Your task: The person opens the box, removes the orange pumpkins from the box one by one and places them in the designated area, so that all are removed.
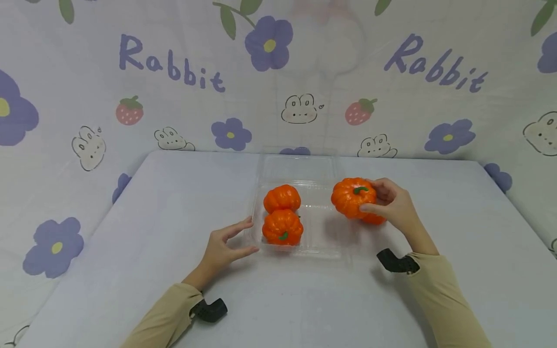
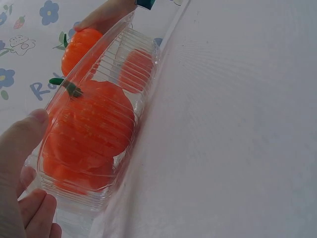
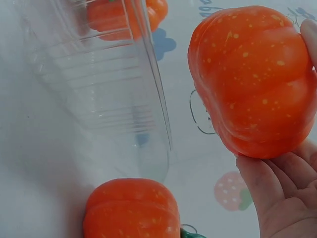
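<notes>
My right hand (image 1: 393, 205) grips an orange toy pumpkin (image 1: 351, 197) with a green stem, its thumb and fingertips at the sides. In the right wrist view, the pumpkin (image 3: 255, 82) is raised beside the box wall. Another toy pumpkin (image 1: 375, 219) lies on the table, partly hidden below it. Two more, a front pumpkin (image 1: 283, 228) and a back pumpkin (image 1: 282, 198), sit in the left part of a clear plastic box (image 1: 322, 252). My left hand (image 1: 224, 244) holds this box at its front left corner, thumb near the rim (image 2: 42, 111) and fingers lower on the side.
The box's clear lid (image 1: 298, 167) stands open at the back. Behind the white table (image 1: 174, 203) hangs a cloth (image 1: 322, 58) printed with flowers, rabbits and strawberries. A black wrist mount (image 1: 211, 310) projects from the left sleeve, another mount (image 1: 397, 261) from the right.
</notes>
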The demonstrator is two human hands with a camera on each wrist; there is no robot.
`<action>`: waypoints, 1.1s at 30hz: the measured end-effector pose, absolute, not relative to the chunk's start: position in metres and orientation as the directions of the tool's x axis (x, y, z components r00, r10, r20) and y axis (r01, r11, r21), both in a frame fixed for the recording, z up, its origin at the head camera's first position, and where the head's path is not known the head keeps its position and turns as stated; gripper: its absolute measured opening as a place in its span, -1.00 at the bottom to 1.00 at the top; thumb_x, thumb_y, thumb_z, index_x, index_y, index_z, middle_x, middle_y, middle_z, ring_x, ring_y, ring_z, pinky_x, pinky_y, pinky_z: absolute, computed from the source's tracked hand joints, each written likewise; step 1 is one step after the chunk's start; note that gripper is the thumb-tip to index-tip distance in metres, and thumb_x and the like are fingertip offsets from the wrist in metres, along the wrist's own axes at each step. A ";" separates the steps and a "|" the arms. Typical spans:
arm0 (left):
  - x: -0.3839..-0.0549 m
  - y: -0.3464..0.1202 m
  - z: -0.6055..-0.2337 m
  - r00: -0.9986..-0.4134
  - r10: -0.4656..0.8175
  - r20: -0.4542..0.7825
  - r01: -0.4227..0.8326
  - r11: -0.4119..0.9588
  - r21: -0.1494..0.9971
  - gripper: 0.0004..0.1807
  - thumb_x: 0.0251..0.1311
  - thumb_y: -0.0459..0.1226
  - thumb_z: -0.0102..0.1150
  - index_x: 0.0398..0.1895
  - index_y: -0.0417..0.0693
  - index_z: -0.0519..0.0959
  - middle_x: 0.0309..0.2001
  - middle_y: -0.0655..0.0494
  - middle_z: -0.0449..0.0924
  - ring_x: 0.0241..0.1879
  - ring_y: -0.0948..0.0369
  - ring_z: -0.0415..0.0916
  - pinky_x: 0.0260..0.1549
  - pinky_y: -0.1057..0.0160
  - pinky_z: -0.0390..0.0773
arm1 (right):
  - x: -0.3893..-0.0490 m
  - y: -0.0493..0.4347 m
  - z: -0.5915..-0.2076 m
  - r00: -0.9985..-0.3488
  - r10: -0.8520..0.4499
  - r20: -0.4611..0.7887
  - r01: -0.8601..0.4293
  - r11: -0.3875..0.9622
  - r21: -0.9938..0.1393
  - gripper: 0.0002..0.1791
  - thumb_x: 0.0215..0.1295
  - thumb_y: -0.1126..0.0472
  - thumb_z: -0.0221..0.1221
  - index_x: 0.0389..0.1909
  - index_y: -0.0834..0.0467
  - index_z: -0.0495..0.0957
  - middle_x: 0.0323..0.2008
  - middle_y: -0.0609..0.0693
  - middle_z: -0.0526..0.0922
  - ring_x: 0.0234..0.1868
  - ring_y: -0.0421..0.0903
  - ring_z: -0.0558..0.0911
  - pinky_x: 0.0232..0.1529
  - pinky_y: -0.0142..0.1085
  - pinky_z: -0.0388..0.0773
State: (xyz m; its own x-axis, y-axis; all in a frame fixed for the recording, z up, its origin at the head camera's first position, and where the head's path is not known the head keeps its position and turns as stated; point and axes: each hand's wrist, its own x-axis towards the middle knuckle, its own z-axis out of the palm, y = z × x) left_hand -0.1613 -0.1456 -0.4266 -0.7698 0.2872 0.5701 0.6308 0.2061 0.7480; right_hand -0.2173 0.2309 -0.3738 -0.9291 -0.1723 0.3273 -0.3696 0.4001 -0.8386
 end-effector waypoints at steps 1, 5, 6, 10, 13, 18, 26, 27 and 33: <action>-0.161 -0.145 -0.427 -0.774 0.287 0.564 0.625 0.207 0.753 -0.48 -0.36 -0.57 0.41 -0.18 -0.52 0.50 -0.07 -0.36 0.44 -0.03 -0.10 0.41 -0.01 0.10 0.38 | -0.217 0.232 -0.374 -0.929 -0.169 0.330 -0.370 0.401 -0.838 -0.50 -0.04 0.38 0.32 -0.04 0.40 0.38 -0.05 0.22 0.49 -0.20 -0.32 0.51 -0.14 -0.54 0.43; -0.162 -0.145 -0.426 -0.780 0.286 0.557 0.617 0.203 0.760 -0.48 -0.35 -0.57 0.40 -0.17 -0.54 0.49 -0.07 -0.36 0.44 -0.02 -0.09 0.41 0.00 0.12 0.37 | -0.218 0.235 -0.372 -0.931 -0.159 0.329 -0.366 0.399 -0.841 -0.52 -0.02 0.36 0.31 -0.06 0.40 0.39 -0.07 0.08 0.52 -0.21 -0.33 0.51 -0.16 -0.55 0.44; -0.162 -0.145 -0.426 -0.778 0.286 0.559 0.620 0.203 0.758 -0.48 -0.36 -0.57 0.40 -0.17 -0.54 0.49 -0.07 -0.36 0.44 -0.02 -0.10 0.41 -0.01 0.11 0.37 | -0.217 0.237 -0.371 -0.931 -0.158 0.328 -0.364 0.395 -0.843 -0.52 -0.02 0.36 0.31 -0.06 0.40 0.39 -0.07 0.04 0.52 -0.21 -0.33 0.51 -0.16 -0.54 0.44; -0.161 -0.145 -0.426 -0.771 0.286 0.569 0.629 0.197 0.752 -0.47 -0.38 -0.59 0.40 -0.18 -0.54 0.49 -0.10 -0.38 0.45 -0.05 -0.13 0.42 -0.05 0.04 0.39 | -0.217 0.245 -0.367 -0.933 -0.147 0.329 -0.360 0.381 -0.852 -0.51 -0.04 0.35 0.33 -0.08 0.41 0.38 -0.08 -0.07 0.53 -0.20 -0.31 0.52 -0.17 -0.53 0.45; -0.161 -0.145 -0.426 -0.769 0.285 0.572 0.631 0.199 0.750 -0.47 -0.39 -0.59 0.40 -0.18 -0.55 0.49 -0.11 -0.39 0.46 -0.06 -0.14 0.42 -0.06 0.04 0.40 | -0.215 0.256 -0.363 -0.934 -0.123 0.334 -0.355 0.382 -0.853 -0.50 -0.03 0.36 0.32 -0.05 0.40 0.38 -0.12 -0.15 0.53 -0.21 -0.30 0.53 -0.18 -0.54 0.45; -0.160 -0.144 -0.425 -0.767 0.286 0.574 0.634 0.203 0.746 -0.48 -0.39 -0.59 0.40 -0.18 -0.54 0.49 -0.12 -0.39 0.46 -0.06 -0.15 0.42 -0.06 0.05 0.40 | -0.213 0.275 -0.360 -0.942 -0.070 0.330 -0.333 0.336 -0.881 -0.44 0.01 0.40 0.28 0.09 0.26 0.38 -0.17 -0.24 0.53 -0.20 -0.30 0.53 -0.23 -0.53 0.48; -0.161 -0.146 -0.428 -0.763 0.289 0.578 0.640 0.209 0.740 -0.47 -0.38 -0.59 0.40 -0.17 -0.52 0.50 -0.11 -0.37 0.46 -0.05 -0.13 0.42 -0.05 0.08 0.40 | -0.219 0.307 -0.368 -0.943 -0.014 0.334 -0.324 0.286 -0.902 -0.45 0.04 0.42 0.25 0.12 0.24 0.41 -0.14 -0.21 0.56 -0.22 -0.25 0.56 -0.25 -0.53 0.49; -0.161 -0.146 -0.428 -0.761 0.289 0.581 0.642 0.209 0.737 -0.47 -0.39 -0.59 0.40 -0.17 -0.52 0.49 -0.11 -0.37 0.46 -0.05 -0.13 0.42 -0.05 0.08 0.40 | -0.225 0.318 -0.377 -0.943 -0.011 0.334 -0.324 0.275 -0.905 -0.46 0.03 0.41 0.26 0.11 0.22 0.42 -0.14 -0.16 0.57 -0.22 -0.23 0.56 -0.26 -0.52 0.50; -0.162 -0.145 -0.428 -0.760 0.294 0.580 0.643 0.203 0.738 -0.47 -0.38 -0.58 0.40 -0.17 -0.54 0.49 -0.10 -0.37 0.46 -0.04 -0.13 0.42 -0.04 0.09 0.40 | -0.266 0.392 -0.439 -0.953 0.067 0.297 -0.255 0.355 -0.899 -0.43 0.01 0.27 0.30 0.13 0.07 0.43 -0.01 0.00 0.53 -0.14 -0.16 0.55 -0.24 -0.53 0.48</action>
